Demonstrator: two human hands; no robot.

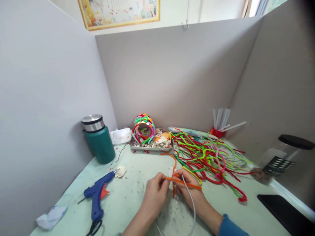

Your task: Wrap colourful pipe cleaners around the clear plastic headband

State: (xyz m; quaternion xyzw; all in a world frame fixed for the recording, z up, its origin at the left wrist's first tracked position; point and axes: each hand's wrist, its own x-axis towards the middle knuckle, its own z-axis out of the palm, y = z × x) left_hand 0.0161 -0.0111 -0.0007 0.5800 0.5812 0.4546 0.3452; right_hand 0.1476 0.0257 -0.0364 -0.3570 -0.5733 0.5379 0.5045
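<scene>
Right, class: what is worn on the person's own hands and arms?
The left hand and right hand are both gloveless. A blue sleeve shows on the right arm, near the picture's bottom edge; the left arm shows none.

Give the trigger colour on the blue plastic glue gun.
Orange-red trigger, on the blue glue gun; head view, the only one.

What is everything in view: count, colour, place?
Picture: one, yellow frame, above
Partitions: three, grey, around
Table: one, green, below
Bottle: one, teal, left
Packet: one, white, left
Glue gun: one, blue, left
Wad: one, whitish, front left
Hoops: several, multicoloured, on silver tray
Discs: several, mostly pale, in tray
Fuzzy stems: many, multicoloured, right
Sticks: several, white, in red cup
Jar: one, clear, right
Slab: one, black, right
Orange stems: count unclear, orange, centre
Band: one, pale, centre
Left hand: one, bare, on orange stems
Right hand: one, bare, likewise
</scene>
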